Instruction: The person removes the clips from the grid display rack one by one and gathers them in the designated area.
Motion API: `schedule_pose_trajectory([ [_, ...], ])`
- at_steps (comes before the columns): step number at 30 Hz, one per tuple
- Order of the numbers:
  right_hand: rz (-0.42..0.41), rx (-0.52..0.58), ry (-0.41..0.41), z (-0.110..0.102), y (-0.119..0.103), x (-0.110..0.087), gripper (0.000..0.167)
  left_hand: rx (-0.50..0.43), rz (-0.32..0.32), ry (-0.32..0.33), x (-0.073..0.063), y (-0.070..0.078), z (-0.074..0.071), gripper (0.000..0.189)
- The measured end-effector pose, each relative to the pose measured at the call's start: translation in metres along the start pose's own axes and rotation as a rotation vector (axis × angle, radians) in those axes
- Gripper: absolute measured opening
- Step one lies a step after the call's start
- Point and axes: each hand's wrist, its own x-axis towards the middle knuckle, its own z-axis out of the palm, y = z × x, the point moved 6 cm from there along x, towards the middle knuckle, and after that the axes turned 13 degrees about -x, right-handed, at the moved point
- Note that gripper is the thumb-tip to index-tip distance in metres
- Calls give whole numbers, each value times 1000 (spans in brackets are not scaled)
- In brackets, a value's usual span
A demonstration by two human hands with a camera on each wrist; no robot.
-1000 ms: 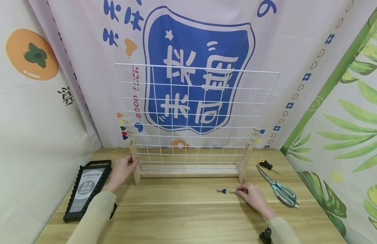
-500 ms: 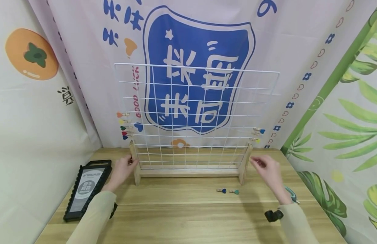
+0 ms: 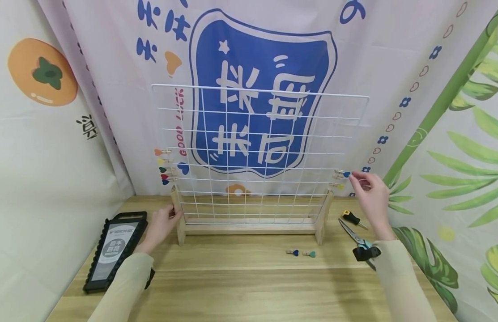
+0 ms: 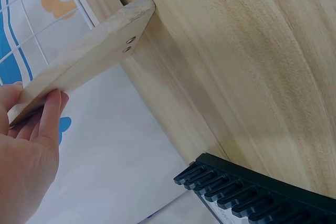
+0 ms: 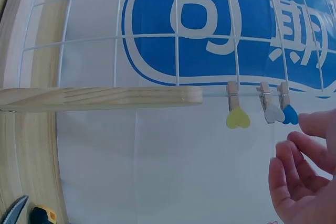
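The left grip pinches a pale wooden upright; the narrowly parted right grip sits beside a blue-hearted wooden clothespin.

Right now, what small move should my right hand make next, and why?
Probably pinch the blue clip on the right edge of the grid: your right hand is right beside it, not yet gripping it, while your left hand grips the stand.

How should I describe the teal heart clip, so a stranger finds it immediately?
Find the white wire grid on its wooden stand. On the table before the stand's right end lies the teal heart clip. Its colour distinguishes it from the dark blue heart clip at its left.
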Motion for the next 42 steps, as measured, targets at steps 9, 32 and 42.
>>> schedule_pose_trajectory([
  [9, 37, -25, -65, 4, 2, 10, 27, 0, -7, -2, 0, -1, 3, 17],
  [32, 132, 36, -39, 0, 11, 9, 26, -14, -11, -7, -1, -3, 3, 18],
  [42, 126, 71, -47, -11, 14, -9, 27, -11, -23, -20, -1, -3, 2, 18],
])
